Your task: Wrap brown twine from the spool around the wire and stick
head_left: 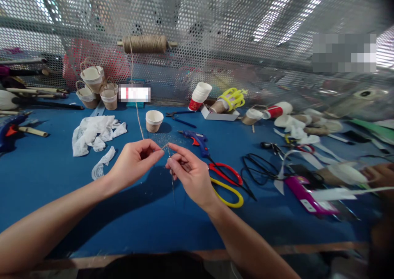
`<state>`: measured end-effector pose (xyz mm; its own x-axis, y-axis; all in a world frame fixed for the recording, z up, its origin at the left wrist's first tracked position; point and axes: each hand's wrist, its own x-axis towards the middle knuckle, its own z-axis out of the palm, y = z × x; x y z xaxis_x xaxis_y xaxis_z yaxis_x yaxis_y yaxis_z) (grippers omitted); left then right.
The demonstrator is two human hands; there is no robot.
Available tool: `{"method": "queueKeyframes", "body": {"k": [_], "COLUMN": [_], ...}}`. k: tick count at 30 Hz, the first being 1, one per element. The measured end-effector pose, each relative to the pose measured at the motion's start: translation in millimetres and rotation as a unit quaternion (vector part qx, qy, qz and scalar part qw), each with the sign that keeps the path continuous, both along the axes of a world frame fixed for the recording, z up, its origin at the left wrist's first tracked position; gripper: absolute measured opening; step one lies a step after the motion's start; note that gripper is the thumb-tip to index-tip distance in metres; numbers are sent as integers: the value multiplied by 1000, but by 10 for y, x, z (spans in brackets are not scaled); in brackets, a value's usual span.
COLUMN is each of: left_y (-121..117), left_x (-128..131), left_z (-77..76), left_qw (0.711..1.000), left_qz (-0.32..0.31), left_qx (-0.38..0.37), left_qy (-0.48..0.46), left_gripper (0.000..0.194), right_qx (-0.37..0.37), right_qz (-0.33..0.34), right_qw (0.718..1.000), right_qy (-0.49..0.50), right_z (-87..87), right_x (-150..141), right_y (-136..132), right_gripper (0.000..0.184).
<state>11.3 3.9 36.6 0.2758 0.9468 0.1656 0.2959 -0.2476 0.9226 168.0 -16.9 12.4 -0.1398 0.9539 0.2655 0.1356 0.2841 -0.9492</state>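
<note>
Over the middle of the blue table, my left hand (pixel 137 160) pinches a strand of jute twine (pixel 137 114). The twine runs up from there to a spool (pixel 145 44) mounted on the mesh wall. Close beside it, my right hand (pixel 191 174) is closed on the same twine, whose thin end hangs below the fingers. A short piece of twine spans the gap between both hands. Behind them stands a small twine-wrapped cup (pixel 154 121) with a white rim. A blue glue gun (pixel 198 141) and scissors (pixel 229 188) with red and yellow handles lie by my right hand.
White lace (pixel 92 133) lies at the left, below several handled cups (pixel 92 79). Pliers (pixel 181 118) and stacked paper cups (pixel 200 96) are at the back. Farther right lie a black cord (pixel 260 170), a magenta box (pixel 309 194) and another person's hand (pixel 381 174). A second glue gun (pixel 12 133) lies far left.
</note>
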Motion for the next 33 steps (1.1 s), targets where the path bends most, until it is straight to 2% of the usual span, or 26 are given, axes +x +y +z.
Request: {"method": "queueKeyframes", "body": {"k": [5,15,19,22,26,30,33], "left_y": [-16,-25,-19,-5,14,23,27], "left_x": [-10,-36,-42,-70,-137,-193,-214], "left_z": [2,10,43,55,68,96,114], "left_qw": [997,989,977,957,911,874,858], "left_qz": [9,9,12,16,2,-13,-29], "left_qx": [43,115,167,241,350,398,416], "left_qy": [61,96,128,160,218,277,298], "left_gripper": [21,22,19,15,15,18,19], "right_qx": [12,27,25,22,29,41,48], "right_qz": [-6,-11,-7,-6,-6,-8,-6], "right_qw": [1000,999,999,999,999,997,996], "right_qy": [-16,-19,-19,-22,-39,-57,-72], "right_z": [-19,-30,-30,-28,-33,-42,-43], "right_x": [7,-1,0,0,-1,4,9], "right_y": [4,2,-2,-7,-11,-16,-19], "right_gripper": [31,29,29,29,28,29,29]}}
